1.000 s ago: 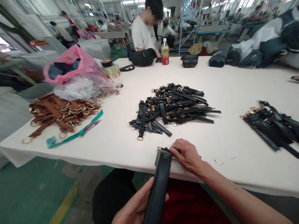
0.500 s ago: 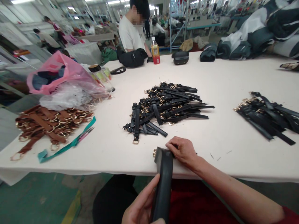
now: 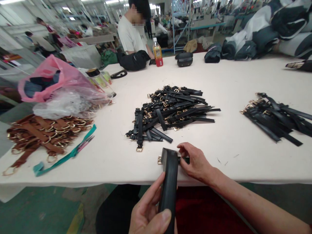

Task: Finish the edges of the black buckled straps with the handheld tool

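Observation:
My left hand [image 3: 148,211] is wrapped round a long black handheld tool [image 3: 168,185] below the table's near edge, its head resting on the table. My right hand [image 3: 195,162] lies on the white table [image 3: 231,78] and pinches a short black strap [image 3: 184,159] with a gold buckle against the tool's head. A big pile of black straps with gold buckles [image 3: 170,112] lies just beyond my hands. A second pile of black straps [image 3: 275,117] lies to the right.
Brown straps with gold rings [image 3: 44,133] and a teal ribbon [image 3: 65,154] lie at the left. Behind them sit a pink plastic bag [image 3: 48,78] and clear bags. A person in a white shirt [image 3: 130,32] stands at the far edge beside a drink bottle [image 3: 158,52].
The view has shifted, so the scene sits further left and lower. My left hand has come up higher on the tool. My right hand stays at the tool's head with the strap.

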A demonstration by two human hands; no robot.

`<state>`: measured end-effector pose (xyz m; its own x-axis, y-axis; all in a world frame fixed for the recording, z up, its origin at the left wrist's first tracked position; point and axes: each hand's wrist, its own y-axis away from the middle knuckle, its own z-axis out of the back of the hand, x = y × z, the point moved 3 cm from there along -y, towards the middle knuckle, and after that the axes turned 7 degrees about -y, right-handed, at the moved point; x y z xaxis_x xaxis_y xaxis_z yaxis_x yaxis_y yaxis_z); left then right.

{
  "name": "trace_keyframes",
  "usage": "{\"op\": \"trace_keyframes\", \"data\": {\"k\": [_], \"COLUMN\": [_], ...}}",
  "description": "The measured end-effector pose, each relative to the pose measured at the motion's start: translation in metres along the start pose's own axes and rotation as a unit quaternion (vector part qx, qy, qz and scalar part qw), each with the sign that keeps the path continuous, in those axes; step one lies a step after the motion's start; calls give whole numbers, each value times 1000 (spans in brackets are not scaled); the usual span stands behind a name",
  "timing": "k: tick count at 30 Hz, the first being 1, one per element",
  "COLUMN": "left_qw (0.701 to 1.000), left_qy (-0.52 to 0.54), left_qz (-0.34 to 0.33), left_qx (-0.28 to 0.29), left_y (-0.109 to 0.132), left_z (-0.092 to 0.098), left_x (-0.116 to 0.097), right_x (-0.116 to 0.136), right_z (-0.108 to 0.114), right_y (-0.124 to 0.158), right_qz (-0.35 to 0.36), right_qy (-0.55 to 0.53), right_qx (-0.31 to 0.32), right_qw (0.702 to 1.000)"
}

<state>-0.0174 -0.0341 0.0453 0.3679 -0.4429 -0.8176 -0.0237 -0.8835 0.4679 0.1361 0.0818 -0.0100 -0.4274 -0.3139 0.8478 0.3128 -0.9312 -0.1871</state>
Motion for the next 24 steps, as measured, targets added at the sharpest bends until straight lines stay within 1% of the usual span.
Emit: {"op": "trace_keyframes", "data": {"k": [3,6,9,16,19,24], "left_qw": [1000,1000,999,998,998,997], "left_qy": [-2,-8,-5,-6,-17,-41], "left_qz": [-7,-20,-30,-49,-60,-63], "left_qx": [5,15,23,36,29,-4], "left_y": [0,-2,-6,-10,-10,-6], "left_z": [0,-1,-1,3,5,4], "left_x": [-1,-2,-2,3,5,0], "right_x": [5,6,5,4,4,4], "right_z": [1,-1,-3,-4,-4,-4], "right_y": [6,7,7,8,8,7], "right_qz": [31,39,38,39,34,23], "right_qy": [51,85,99,113,110,112], "right_qx": [-2,20,31,28,25,29], "right_qw": [998,995,994,992,993,993]}}
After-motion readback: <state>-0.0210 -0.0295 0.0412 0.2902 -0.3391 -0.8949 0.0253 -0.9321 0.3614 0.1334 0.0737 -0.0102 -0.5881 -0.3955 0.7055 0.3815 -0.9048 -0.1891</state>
